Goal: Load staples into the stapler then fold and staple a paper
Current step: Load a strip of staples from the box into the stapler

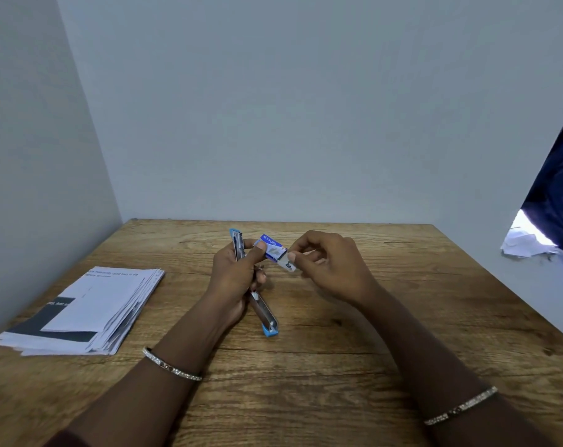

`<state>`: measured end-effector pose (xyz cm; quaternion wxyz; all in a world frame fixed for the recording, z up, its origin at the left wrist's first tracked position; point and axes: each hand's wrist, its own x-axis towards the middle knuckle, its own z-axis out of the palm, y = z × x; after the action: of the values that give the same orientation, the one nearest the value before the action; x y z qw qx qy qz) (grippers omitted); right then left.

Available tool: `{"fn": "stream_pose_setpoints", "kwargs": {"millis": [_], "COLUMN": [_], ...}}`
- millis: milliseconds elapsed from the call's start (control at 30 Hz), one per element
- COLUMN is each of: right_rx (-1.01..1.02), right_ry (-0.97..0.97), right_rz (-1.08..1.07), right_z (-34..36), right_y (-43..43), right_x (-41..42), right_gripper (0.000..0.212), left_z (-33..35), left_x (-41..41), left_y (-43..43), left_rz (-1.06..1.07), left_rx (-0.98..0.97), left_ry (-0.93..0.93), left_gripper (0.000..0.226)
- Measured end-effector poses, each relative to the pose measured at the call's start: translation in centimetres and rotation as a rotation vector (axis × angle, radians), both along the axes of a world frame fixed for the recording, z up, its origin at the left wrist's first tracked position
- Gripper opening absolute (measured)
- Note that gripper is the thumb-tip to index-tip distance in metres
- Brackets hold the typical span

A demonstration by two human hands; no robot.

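My left hand (235, 272) holds a blue and metal stapler (263, 311), swung fully open, one arm pointing up and away, the other down toward me above the wooden table (338, 350). The same hand's thumb and fingers also pinch one end of a small blue staple box (272, 246). My right hand (331, 269) pinches the box's white inner tray, which sticks out at the box's right end. A stack of printed papers (93, 311) lies on the table's left side.
Grey walls close in the table at the back and left. At the far right, dark blue cloth (557, 188) hangs over crumpled white paper (525, 243), beyond the table's right edge.
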<state>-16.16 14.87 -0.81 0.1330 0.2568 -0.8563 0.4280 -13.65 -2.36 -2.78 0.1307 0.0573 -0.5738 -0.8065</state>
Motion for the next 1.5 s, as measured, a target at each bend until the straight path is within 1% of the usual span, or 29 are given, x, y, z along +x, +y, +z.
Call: {"fn": "stream_pose_setpoints", "kwargs": {"millis": [167,467,600,733,967,1100,1267,1333,1500], "right_rx": [0.132,0.239,0.230,0.243,0.181,0.198,0.224,0.188,0.068], "right_ry": [0.016,-0.026,-0.041,-0.061,-0.165,-0.099,0.004,0.021,0.038], "right_rz": [-0.021,0.058,0.110,0.129,0.146,0.128,0.108,0.127,0.164], "right_z": [0.4,0.6,0.7,0.9,0.8,0.7,0.9,0.8,0.8], "right_y": [0.5,0.5,0.5,0.6,0.6,0.4,0.1,0.2,0.5], "right_x": [-0.2,0.1,0.2,0.3,0.7,0.8,0.8,0.7,0.4], "right_gripper": [0.009,0.021,0.021,0.016,0.014,0.014,0.015,0.016,0.015], "left_z": [0.0,-0.2,-0.4,-0.5,-0.5,-0.4,-0.3,-0.3,-0.1], "left_x": [-0.1,-0.1,-0.2,-0.3,-0.4,-0.3,-0.3,-0.3,-0.1], "left_y": [0.0,-0.1,-0.2,-0.2,-0.2,-0.2,-0.1,-0.1,-0.2], "left_rz": [0.007,0.000,0.000,-0.006,-0.009,-0.007,0.006,0.013,0.003], "left_rx": [-0.010,-0.040,-0.031,-0.028,-0.039,-0.041,-0.047,-0.052,-0.031], "left_ry": [-0.026,-0.011,-0.022,-0.026,-0.040,-0.047,-0.055,-0.063,-0.075], "left_gripper": [0.008,0.008,0.008,0.010,0.011,0.008,0.011,0.012,0.008]}}
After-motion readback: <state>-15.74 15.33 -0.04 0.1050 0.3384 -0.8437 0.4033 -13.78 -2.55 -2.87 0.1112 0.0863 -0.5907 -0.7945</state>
